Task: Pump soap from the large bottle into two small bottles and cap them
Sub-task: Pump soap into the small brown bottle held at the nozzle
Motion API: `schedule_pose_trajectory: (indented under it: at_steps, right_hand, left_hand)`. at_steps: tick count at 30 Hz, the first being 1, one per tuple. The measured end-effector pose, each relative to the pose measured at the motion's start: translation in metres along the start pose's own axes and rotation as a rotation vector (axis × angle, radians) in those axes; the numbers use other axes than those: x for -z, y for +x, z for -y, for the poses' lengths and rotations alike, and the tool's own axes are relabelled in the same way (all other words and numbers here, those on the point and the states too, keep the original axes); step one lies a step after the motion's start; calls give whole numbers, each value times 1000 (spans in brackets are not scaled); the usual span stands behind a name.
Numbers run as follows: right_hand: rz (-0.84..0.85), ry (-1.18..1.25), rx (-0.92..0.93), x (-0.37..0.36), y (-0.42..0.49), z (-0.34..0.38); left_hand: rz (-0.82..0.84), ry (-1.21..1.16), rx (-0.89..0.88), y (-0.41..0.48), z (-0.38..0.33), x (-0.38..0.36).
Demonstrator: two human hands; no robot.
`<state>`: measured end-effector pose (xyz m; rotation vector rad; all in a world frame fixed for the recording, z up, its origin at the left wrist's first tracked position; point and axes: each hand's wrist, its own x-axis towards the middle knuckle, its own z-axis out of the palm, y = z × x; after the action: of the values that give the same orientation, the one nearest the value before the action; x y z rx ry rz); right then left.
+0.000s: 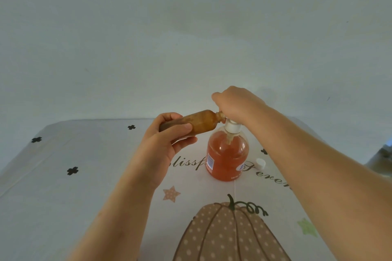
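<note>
While the left hand (167,144) grips the small bottle (199,122) sideways, mouth beneath the right hand (235,104), that hand curls over the pump (232,126) of the large bottle (228,159).

1. My left hand (167,137) grips the small bottle (197,123), tipped sideways, mouth at the pump (232,126).
2. My right hand (235,104) curls over that pump atop the large bottle (227,159).
3. A white cap (260,163) lies on the tablecloth (84,176) nearby.

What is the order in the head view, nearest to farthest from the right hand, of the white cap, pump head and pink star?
1. Pump head, directly under the right hand.
2. White cap, on the cloth, right of the large bottle.
3. Pink star print, front left.
</note>
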<state>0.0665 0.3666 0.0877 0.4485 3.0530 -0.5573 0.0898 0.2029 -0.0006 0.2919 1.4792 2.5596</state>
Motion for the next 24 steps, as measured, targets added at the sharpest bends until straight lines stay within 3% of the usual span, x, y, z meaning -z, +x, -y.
schedule_pose_trajectory:
  at_steps: [11, 17, 24]
  right_hand:
    - [-50, 134, -72, 4, 0, 2]
    - [-125, 3, -23, 15, -4, 5]
    - [-82, 70, -22, 13, -5, 5]
  left_hand:
    - [15, 10, -31, -4, -5, -2]
    - [51, 5, -53, -7, -6, -3]
    - [52, 2, -48, -6, -6, -3]
